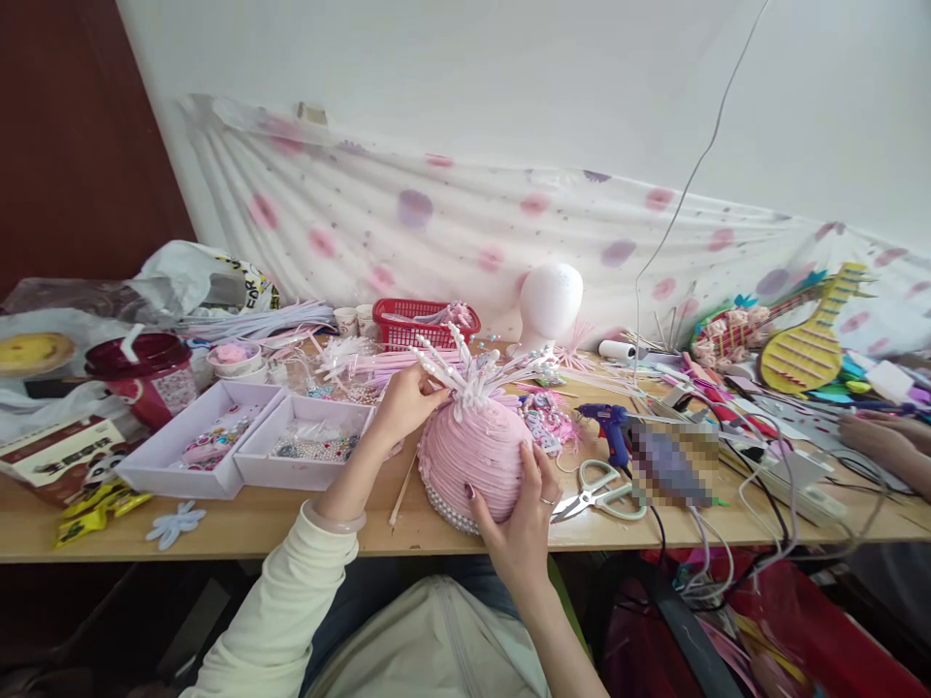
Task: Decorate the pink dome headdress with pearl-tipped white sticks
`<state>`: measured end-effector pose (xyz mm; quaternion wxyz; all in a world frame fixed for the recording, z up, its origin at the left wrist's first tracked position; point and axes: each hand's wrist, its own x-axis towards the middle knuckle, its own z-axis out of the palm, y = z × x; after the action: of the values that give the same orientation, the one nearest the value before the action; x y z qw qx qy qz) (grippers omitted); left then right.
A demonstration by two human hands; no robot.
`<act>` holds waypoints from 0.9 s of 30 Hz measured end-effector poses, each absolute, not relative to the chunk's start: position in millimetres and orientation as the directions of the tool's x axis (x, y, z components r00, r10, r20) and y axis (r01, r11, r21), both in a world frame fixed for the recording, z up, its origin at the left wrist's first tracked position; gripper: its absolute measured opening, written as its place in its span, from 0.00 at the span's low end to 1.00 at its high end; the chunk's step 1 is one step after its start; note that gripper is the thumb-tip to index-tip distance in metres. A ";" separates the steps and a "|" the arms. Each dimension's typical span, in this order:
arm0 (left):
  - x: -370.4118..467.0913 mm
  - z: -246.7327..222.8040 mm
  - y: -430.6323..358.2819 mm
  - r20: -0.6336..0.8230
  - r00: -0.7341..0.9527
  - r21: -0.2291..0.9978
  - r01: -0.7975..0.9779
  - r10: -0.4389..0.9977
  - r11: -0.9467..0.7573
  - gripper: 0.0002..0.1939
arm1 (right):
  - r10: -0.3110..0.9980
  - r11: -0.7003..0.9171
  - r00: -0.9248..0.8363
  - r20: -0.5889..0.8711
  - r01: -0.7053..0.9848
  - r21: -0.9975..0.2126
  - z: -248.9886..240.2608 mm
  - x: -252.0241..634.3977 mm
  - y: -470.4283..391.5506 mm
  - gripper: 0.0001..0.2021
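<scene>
A pink wrapped dome (472, 451) with a pearl-beaded rim rests near the table's front edge. White looped stems with pearl beads (476, 376) fan out from its top. My left hand (407, 399) is closed at the left side of these stems, its fingertips pinching the white piece there. Against the dome's right front side lies my right hand (520, 514), thumb and fingers apart and curved round the surface. White-handled scissors (600, 492) lie just right of the dome, with a blue glue gun (609, 427) behind them.
Two lilac boxes of beads (305, 475) and a maroon cup (142, 378) stand at the left. Behind are a red basket (426, 330) and a white foam head (551, 301). Cables (782, 485) cross the right side, where another person's hand (883, 441) shows.
</scene>
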<state>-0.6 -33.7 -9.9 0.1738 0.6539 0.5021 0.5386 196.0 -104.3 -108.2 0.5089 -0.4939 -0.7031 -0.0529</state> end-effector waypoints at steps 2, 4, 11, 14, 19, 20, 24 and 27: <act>-3.8 -7.8 -35.2 0.518 -0.059 0.772 0.462 0.853 -0.437 0.03 | 0.649 0.503 0.006 0.761 0.747 -0.435 -108.4 196.1 -104.1 0.38; -7.1 -7.0 -36.9 0.516 -0.020 0.781 0.422 0.856 -0.460 0.05 | 0.647 0.503 0.008 0.762 0.746 -0.435 -108.1 195.9 -104.1 0.38; -16.4 -13.0 -45.1 0.550 -0.005 0.765 0.404 0.835 -0.502 0.12 | 0.633 0.513 0.008 0.774 0.745 -0.427 -106.4 195.5 -105.2 0.39; -16.3 -16.2 -47.3 0.505 -0.036 0.780 0.448 0.862 -0.438 0.13 | 0.632 0.514 0.003 0.775 0.747 -0.422 -106.7 195.9 -105.1 0.39; -13.3 -11.4 -47.6 0.518 -0.110 0.789 0.445 0.849 -0.423 0.10 | 0.634 0.509 0.012 0.773 0.746 -0.429 -107.3 195.6 -104.6 0.39; -12.6 -9.0 -47.4 0.529 -0.130 0.779 0.468 0.839 -0.418 0.10 | 0.633 0.509 0.013 0.774 0.746 -0.428 -107.3 195.5 -104.6 0.39; -10.1 1.3 -46.1 0.570 -0.165 0.732 0.547 0.805 -0.406 0.10 | 0.632 0.503 0.018 0.775 0.751 -0.428 -107.9 195.6 -104.7 0.39; -8.2 8.7 -44.2 0.557 -0.124 0.735 0.534 0.822 -0.418 0.07 | 0.637 0.502 0.017 0.770 0.750 -0.432 -109.2 194.9 -105.1 0.39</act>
<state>-8.2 -44.2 8.7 0.1338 0.6483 0.5228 0.5371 194.9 -105.1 -109.2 0.5123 -0.4961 -0.6989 -0.0548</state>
